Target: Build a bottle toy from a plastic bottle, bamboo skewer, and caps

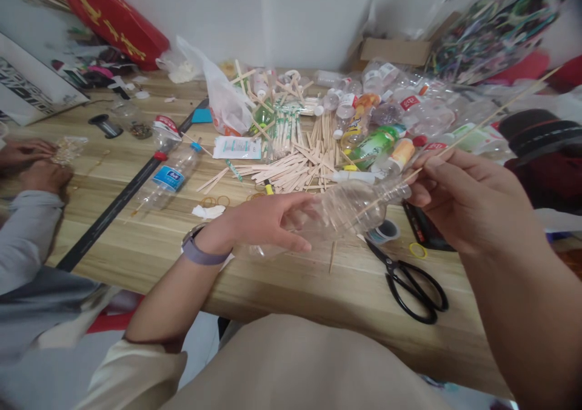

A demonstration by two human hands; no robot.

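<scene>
My left hand [268,221] is wrapped round a clear empty plastic bottle [352,207], holding it on its side above the wooden table [150,240]. My right hand [454,194] pinches a long thin wooden skewer [495,114] at the bottle's mouth. The skewer's lower end runs inside the bottle, and its upper end points up to the right. A grey band sits on my left wrist.
Black scissors [416,285] lie near the front edge on the right. A heap of wooden sticks [300,161] and several plastic bottles [386,125] cover the middle and back. Another person's hands [34,164] rest at the far left. A black strip [118,204] crosses the table.
</scene>
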